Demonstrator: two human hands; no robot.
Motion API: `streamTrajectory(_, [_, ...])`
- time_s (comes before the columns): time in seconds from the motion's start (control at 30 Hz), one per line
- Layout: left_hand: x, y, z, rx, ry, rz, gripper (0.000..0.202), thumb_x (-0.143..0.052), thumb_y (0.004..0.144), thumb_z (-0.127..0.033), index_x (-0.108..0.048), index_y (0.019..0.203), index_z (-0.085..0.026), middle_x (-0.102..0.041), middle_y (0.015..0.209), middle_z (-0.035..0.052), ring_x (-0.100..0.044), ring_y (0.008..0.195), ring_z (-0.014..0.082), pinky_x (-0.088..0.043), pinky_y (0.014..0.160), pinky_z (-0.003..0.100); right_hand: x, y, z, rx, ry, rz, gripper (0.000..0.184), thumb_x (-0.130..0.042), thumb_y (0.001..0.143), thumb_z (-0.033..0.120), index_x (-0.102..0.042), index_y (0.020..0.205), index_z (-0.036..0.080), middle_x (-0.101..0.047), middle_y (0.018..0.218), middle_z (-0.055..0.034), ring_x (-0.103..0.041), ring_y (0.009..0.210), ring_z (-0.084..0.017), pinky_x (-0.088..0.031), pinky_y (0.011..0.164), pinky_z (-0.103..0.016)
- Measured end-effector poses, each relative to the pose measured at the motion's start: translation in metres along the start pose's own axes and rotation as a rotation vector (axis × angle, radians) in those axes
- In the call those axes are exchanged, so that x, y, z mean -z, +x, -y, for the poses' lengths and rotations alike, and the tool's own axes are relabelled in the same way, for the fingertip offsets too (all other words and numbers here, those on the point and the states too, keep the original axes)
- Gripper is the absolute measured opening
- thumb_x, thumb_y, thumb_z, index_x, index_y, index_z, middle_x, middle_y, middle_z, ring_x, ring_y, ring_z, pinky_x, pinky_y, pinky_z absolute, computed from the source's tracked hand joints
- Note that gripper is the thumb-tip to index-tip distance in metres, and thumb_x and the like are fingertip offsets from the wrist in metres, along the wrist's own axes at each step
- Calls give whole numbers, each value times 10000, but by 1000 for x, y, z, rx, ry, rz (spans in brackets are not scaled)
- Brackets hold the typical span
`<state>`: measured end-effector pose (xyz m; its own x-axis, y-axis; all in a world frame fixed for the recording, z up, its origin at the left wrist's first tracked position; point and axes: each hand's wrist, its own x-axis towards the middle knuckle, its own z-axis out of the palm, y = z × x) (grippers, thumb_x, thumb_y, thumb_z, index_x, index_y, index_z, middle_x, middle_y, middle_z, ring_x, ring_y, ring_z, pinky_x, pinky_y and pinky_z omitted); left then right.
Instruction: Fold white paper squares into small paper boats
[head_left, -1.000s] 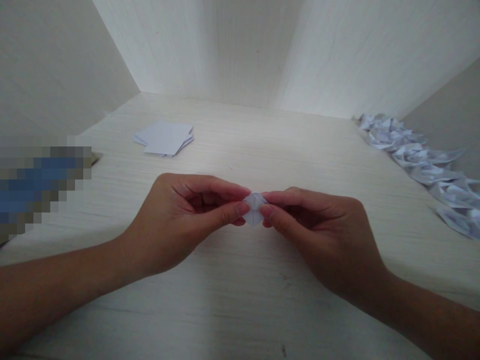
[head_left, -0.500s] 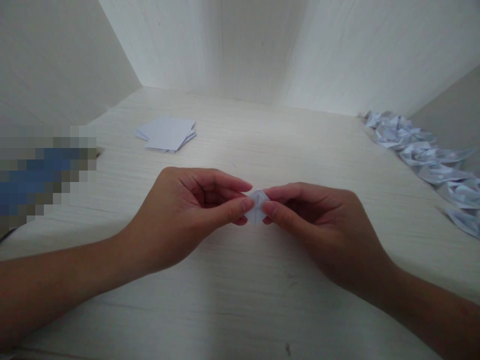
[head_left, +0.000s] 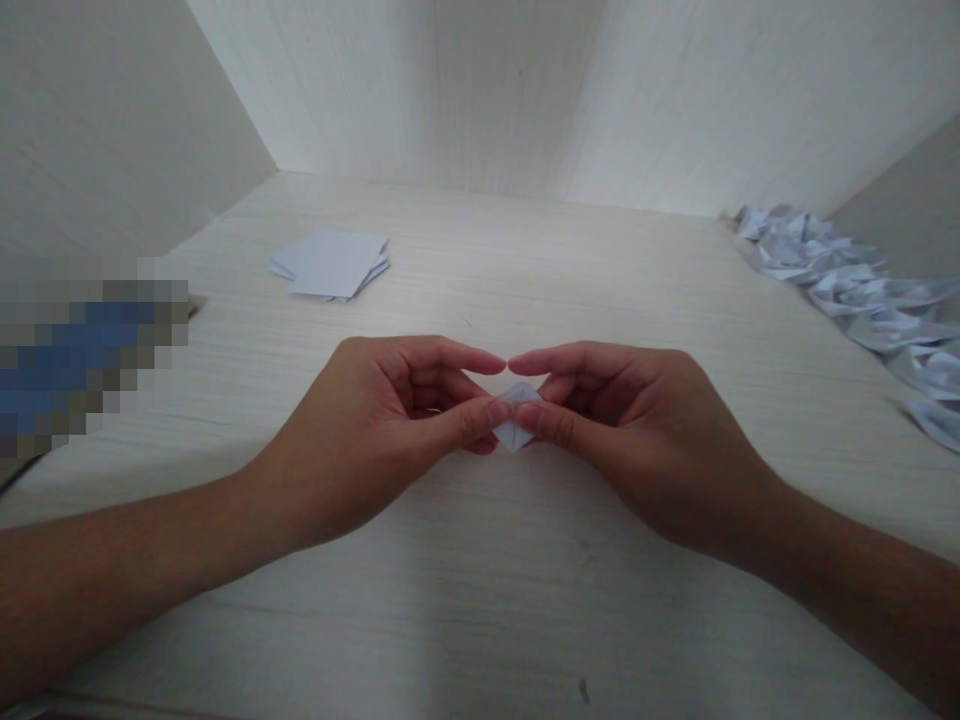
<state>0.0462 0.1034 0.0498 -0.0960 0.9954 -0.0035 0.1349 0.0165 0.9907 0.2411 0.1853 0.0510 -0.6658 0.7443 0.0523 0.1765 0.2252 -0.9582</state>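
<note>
Between my two hands is a small folded piece of white paper (head_left: 514,436), diamond-shaped with a crease down its middle. My left hand (head_left: 397,430) pinches its left side, thumb on top and fingers behind. From the other side my right hand (head_left: 637,440) grips it the same way, the thumb pressing near the centre crease. Both index fingers stretch above the paper, and their tips nearly meet. The thumbs cover parts of the paper's two sides, and its back is hidden.
A loose stack of white paper squares (head_left: 337,264) lies at the back left of the pale wooden table (head_left: 480,600). Along the right edge runs a row of folded white paper pieces (head_left: 847,285). Pale panels rise at the back and sides. A blurred-out blue item (head_left: 75,360) is at the left.
My right index finger has lifted off the paper and stretched toward the left one. The right thumb has shifted slightly left over the crease. The view has moved a little.
</note>
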Motion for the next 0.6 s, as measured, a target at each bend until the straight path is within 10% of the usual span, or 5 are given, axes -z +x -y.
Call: streamTrajectory(0.6, [2,0,-5,-88,157,19,144,-838,873,-315,-730,843,-224,-782,690,-19,-769,617,160,-604,567,203,8,1,-2,4,45,125,284,-817,919,426,-628,812,244,-754,719,31,-777,656,-159,-632,594,-253])
